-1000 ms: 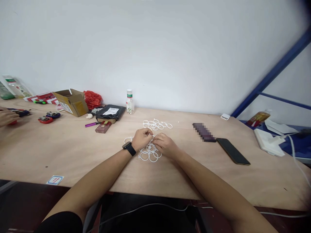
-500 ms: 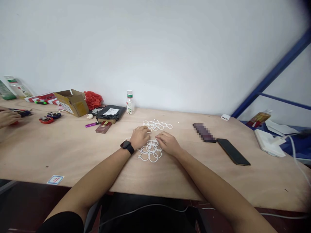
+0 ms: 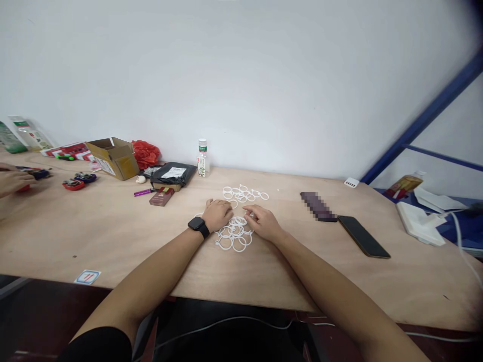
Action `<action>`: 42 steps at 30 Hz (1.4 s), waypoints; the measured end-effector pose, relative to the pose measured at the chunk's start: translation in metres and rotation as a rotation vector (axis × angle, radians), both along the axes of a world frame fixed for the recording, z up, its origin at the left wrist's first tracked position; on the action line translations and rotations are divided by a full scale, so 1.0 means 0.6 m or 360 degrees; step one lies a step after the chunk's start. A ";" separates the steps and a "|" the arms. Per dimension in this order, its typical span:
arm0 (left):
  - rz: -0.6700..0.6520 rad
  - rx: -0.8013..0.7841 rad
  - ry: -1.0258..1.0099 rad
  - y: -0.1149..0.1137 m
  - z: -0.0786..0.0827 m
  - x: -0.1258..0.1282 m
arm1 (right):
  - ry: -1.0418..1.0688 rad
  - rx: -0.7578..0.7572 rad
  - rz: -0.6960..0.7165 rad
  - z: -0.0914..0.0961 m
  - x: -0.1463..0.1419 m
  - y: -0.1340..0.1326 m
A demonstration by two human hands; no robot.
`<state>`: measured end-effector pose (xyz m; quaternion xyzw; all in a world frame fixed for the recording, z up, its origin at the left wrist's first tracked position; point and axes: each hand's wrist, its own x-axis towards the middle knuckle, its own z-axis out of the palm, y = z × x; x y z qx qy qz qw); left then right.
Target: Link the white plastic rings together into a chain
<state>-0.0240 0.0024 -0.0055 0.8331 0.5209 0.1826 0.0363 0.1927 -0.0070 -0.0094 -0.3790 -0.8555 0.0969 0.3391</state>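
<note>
My left hand (image 3: 218,215), with a black watch (image 3: 198,225) on the wrist, rests low on the table with its fingers lying forward. Its fingertips are beside a single white ring (image 3: 234,204); nothing shows held in them. My right hand (image 3: 263,222) hovers at the right edge of the near pile of white rings (image 3: 239,245), thumb and forefinger apart and nothing visible between them. These thin plastic rings have small tabs and overlap loosely. Farther back lies a second group of similar rings (image 3: 252,195). Part of another ring peeks from behind the left wrist.
A bottle (image 3: 203,163) stands by the wall. To the left are a black parcel (image 3: 173,173), a maroon box (image 3: 162,196) and an open carton (image 3: 119,163). Two dark phone-like slabs lie right, one a black phone (image 3: 362,236). Another person's hand (image 3: 15,181) works far left.
My right thumb and forefinger have parted and drawn slightly right from the near pile. The left fingers have shifted slightly, leaving more of the single ring showing.
</note>
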 end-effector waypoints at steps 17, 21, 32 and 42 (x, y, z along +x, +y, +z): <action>0.0090 -0.0003 0.0040 0.003 -0.010 -0.003 | 0.0002 -0.0042 -0.0007 0.001 0.000 -0.001; 0.0044 -0.0048 0.0007 0.004 -0.010 -0.004 | 0.0007 -0.0040 -0.0012 -0.001 0.000 0.000; -0.0265 0.0208 -0.0216 -0.021 0.026 0.015 | 0.0048 -0.0015 0.0035 0.005 0.000 -0.005; -0.0384 0.0267 -0.0465 -0.021 0.022 0.016 | -0.0057 0.0085 0.0026 0.009 -0.001 -0.003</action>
